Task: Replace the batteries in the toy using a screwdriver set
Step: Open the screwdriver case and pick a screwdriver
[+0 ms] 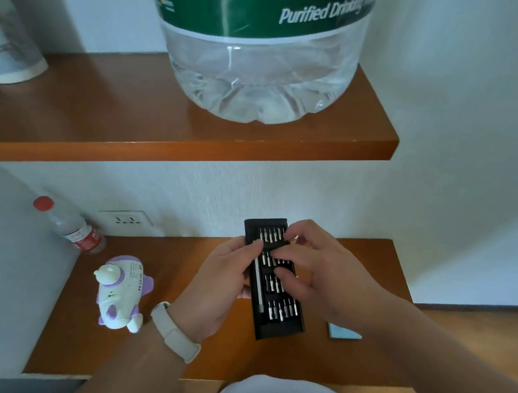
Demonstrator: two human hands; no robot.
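In the head view, the open screwdriver set [277, 328] is gripped at its left edge by the left hand [222, 284], over the wooden desk [268, 361]. The right hand [317, 270] is laid with curled fingers on the bit rows; whether a bit is pinched cannot be told. The toy [121, 291] is set on the desk, left of the set.

White wall [461, 120] backs brown upper shelf [101, 120] and lower shelf [144, 352].
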